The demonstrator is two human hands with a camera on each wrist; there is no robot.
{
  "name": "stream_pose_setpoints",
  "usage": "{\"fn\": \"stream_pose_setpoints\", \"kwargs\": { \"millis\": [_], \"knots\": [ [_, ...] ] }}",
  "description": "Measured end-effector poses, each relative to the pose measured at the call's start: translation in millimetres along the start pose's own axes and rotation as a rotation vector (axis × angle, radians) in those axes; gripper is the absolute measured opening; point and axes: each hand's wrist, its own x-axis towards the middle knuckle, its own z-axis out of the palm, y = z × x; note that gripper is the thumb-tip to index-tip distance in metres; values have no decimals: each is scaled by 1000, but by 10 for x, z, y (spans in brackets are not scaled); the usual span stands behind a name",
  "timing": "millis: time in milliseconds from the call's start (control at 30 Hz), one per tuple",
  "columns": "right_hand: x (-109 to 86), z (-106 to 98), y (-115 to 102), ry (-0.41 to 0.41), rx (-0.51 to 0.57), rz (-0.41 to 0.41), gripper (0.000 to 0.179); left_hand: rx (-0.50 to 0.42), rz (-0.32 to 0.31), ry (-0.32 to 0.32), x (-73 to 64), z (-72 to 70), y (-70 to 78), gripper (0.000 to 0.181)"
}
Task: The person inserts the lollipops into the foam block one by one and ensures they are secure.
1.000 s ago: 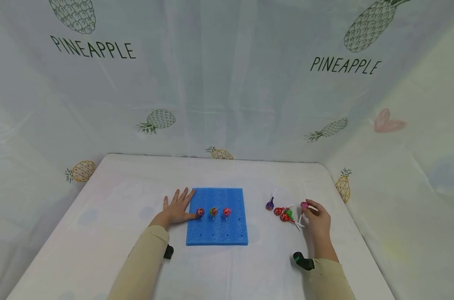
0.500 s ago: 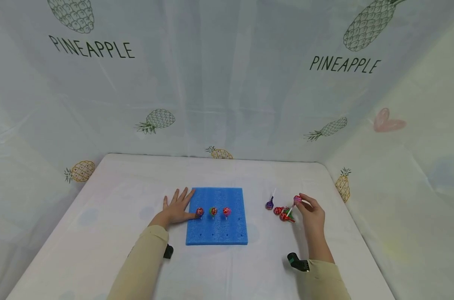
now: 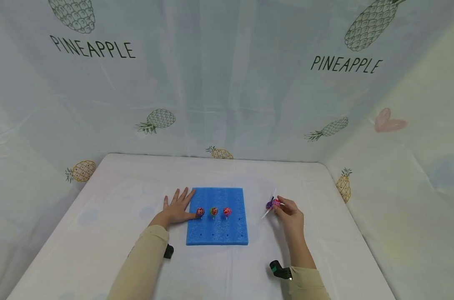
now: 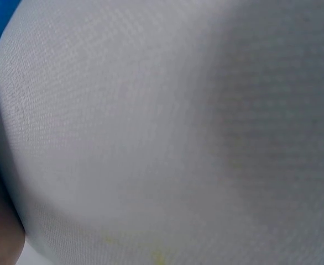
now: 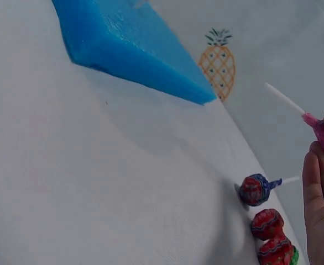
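My right hand [image 3: 292, 216] pinches a pink-wrapped lollipop [image 5: 321, 132] by its candy end, above the table; the white stick points left, toward the foam board. In the head view it overlaps a purple lollipop [image 5: 255, 190] lying on the table. Fingers of my left hand [image 3: 176, 208] are spread flat at the left edge of a blue foam board [image 3: 215, 231], thumb over the board. Three lollipops stand in a row in it: a dark red one [image 3: 200, 212] by the thumb, a red and green one [image 3: 214, 211], and a pinkish red one [image 3: 227, 211].
Red-wrapped lollipops [image 5: 267, 223] lie beside the purple one in the right wrist view, hidden by my right hand in the head view. Small holes show along the board's front and right. A pineapple-printed sheet [image 3: 227, 83] hangs behind the white table [image 3: 136, 175].
My right hand has lifted the pink lollipop and carried it left over the loose pile. Its stick has swung to point left. The left hand has stayed in place.
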Motion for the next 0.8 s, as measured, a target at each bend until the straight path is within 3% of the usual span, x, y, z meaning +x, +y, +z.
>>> {"fn": "stream_pose_setpoints", "kwargs": {
  "millis": [200,400,533,800],
  "knots": [
    [-109,207,13,-19,88,-50,35,7,0,4,-6,0,9,108],
    [-222,381,-35,-37,169,17,33,13,2,-1,-9,-12,12,108],
    [-273,473,-54,-45,168,31,32,-2,1,-2,-22,-28,30,108],
    [-364,628,-60,-147,234,81,32,-14,0,-3,-41,-47,51,107]
  ]
}}
